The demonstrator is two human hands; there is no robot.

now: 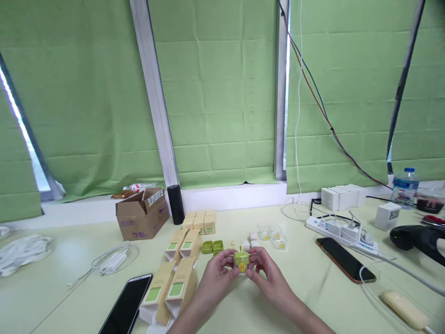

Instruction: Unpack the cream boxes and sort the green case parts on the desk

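Note:
A small green case with a loop on top and a round yellow mark on its front is held upright between both hands, low in the middle of the head view. The fingers of my left hand close on its left side, and those of my right hand on its right side. Just beyond the left hand lie green open-topped pieces. Pale pink and white pieces sit behind the case. Farther right are clear cases with yellow dots.
Several tan cartons with green labels stand left of my hands, beside a phone. Behind them are a cardboard box and a black cylinder. On the right lie another phone, a power strip and loose cables.

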